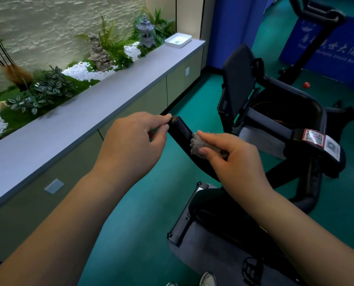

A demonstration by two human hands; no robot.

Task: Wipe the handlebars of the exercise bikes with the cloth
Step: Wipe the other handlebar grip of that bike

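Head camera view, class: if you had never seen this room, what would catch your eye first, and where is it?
At centre, the left hand pinches the tip of a black handlebar while the right hand presses a grey cloth against it. To the left, a miniature garden of white pebbles and a small stone lantern runs behind a long grey ledge. On the right, QR code stickers mark the bike.

Two exercise bikes: one close (275, 141), one farther back (308, 38) beyond it. Two hands, left (134, 141) and right (234, 159), at the near bike's handlebar, and one grey cloth (196, 145). Behind the near bike, the bench (85, 120) carries one white tray (178, 40); one stone lantern (145, 32) stands beside the tray.
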